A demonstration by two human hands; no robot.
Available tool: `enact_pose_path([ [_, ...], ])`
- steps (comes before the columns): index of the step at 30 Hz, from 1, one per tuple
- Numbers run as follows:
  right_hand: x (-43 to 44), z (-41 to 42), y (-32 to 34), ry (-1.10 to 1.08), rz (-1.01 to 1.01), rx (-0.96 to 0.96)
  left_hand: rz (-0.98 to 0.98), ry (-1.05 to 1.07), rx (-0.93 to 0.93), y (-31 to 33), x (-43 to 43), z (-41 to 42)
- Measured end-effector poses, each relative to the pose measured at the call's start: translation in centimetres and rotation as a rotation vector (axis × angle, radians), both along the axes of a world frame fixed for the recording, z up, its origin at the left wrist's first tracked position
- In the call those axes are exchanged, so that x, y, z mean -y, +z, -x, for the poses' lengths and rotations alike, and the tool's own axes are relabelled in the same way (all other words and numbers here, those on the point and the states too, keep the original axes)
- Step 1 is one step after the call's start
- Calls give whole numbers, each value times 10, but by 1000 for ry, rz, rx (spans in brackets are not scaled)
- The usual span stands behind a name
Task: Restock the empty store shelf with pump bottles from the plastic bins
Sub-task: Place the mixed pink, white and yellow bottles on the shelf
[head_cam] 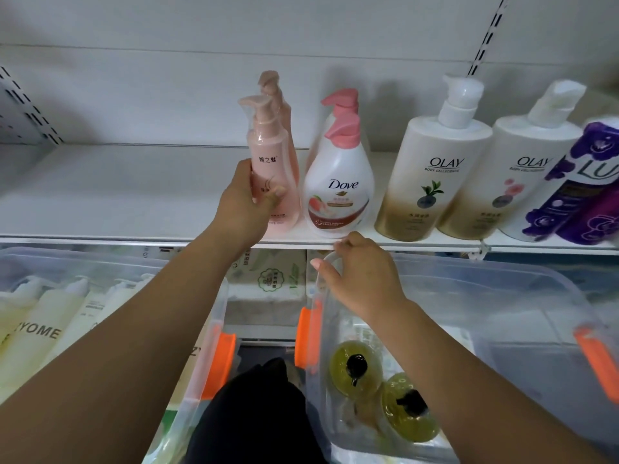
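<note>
One white shelf [117, 195] spans the view. Its left half is bare; bottles stand along the right half.

Below it are two clear plastic bins with orange latches. The left bin [214, 316] holds pale yellow pump bottles [50, 323], packed side by side with pumps toward the shelf. The right bin [502, 296] holds two green bottles [355, 366] with black pumps, touching each other.

Shelf front row, right to left:
- A purple bottle [582, 182].
- Two Olay bottles [435, 169], upright and side by side.
- A Dove bottle [338, 195], upright, with a second like it directly behind.
- A pink pump bottle [271, 169], just left of the Dove bottle, with another pink one close behind.

The left hand [244, 209] is wrapped round the lower body of the front pink pump bottle, thumb across the label. The bottle is upright, its base at the shelf's front edge.

The right hand [358, 276] grips the rim of the right bin at its left corner nearest the shelf, fingers curled over it.
</note>
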State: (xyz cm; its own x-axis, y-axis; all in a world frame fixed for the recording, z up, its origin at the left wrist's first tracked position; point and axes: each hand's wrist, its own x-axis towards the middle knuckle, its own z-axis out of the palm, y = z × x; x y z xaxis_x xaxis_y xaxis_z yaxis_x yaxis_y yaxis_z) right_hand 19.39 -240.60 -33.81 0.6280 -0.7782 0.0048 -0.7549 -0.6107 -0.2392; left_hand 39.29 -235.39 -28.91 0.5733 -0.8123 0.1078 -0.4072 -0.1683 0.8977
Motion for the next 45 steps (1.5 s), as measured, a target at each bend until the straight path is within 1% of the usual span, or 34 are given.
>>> enact_pose_path([
  [3,-2,2,-1,7,-5,1,1,10,11,1,-1,6],
  [6,-3,4,-1,24,-21,-4,-44,12,17,3,-2,7],
  [8,-2,8,2,41,-69,19,-81,-9,23,7,-7,10],
  [10,-1,16,7,41,-195,117,-120,-18,-36,9,-13,16],
  [12,-4,29,11,-1,-312,275,-178,93,-108,10,-20,27],
  [14,-11,46,13,-62,-312,418,-192,228,-69,10,-32,46],
  [16,-21,66,14,-108,-316,486,-183,268,-24,10,-48,75],
  [18,-31,89,16,-128,-424,500,-237,209,-60,9,-63,106],
  [20,-38,115,18,-112,-569,426,-353,88,-71,1,-75,132],
  [21,-40,128,18,-92,-625,339,-413,36,-66,-6,-80,140],
  [23,-44,152,17,-39,-725,103,-525,-21,-73,-21,-87,150],
  [25,-48,167,12,18,-773,-134,-616,-50,-88,-34,-92,152],
  [26,-50,172,8,43,-773,-215,-656,-64,-94,-38,-93,153],
  [27,-53,174,3,60,-765,-258,-679,-76,-93,-39,-94,154],
  [33,-57,171,-30,43,-732,-175,-691,-113,-14,-38,-94,163],
  [38,-56,161,-36,-12,-657,-234,-739,-111,44,-44,-92,165],
  [40,-53,162,-39,-34,-646,-223,-751,-107,53,-43,-91,167],
  [42,-49,165,-43,-70,-663,-153,-757,-108,63,-43,-91,168],
  [45,-44,174,-45,-171,-715,3,-757,-113,68,-45,-92,167],
])
